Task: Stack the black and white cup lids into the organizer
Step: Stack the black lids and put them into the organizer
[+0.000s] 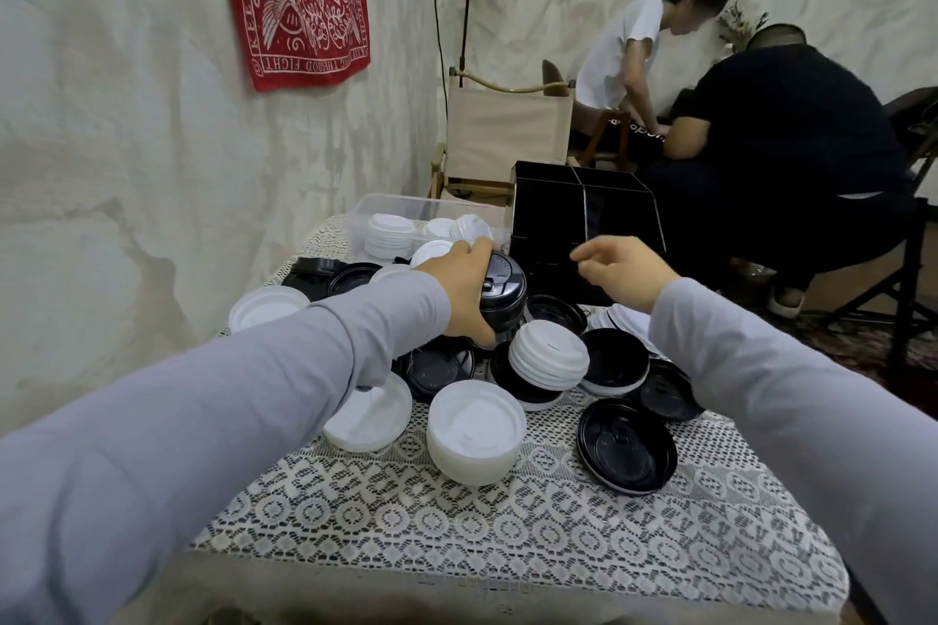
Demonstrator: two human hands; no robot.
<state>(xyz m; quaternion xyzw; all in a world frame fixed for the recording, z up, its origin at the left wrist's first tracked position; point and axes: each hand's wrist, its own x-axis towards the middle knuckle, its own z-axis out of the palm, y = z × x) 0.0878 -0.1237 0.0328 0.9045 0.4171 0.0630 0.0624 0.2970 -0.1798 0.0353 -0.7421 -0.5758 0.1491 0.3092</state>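
The left hand (464,294) grips a short stack of black lids (505,292), fingers over the far side and thumb underneath, holding it tilted on its side just above the heap on the table. The right hand (627,277) hangs beside it with fingers loosely curled and nothing in them, right in front of the black organizer (609,213), which stands at the far edge of the lace tablecloth (457,538) with its dividers facing the person; I cannot tell whether any lids are inside its dark compartments. The main risk is the tilt: the nested black lids are held only by pressure on their rims, so a slack grip on the way to the organizer could let the outer ones slide off and scatter. The heap below is unsteady too. A leaning stack of white lids (548,355) rests on black ones, and a sleeve brushing it would probably topple it. A squat white stack (477,436) and a single black lid (627,444) lie nearer the person, within reach of a forearm sweep. The clear plastic tub (386,208) of white lids sits just beside the organizer, so a careless reach might drop the black stack into the wrong container or catch it on a divider edge.
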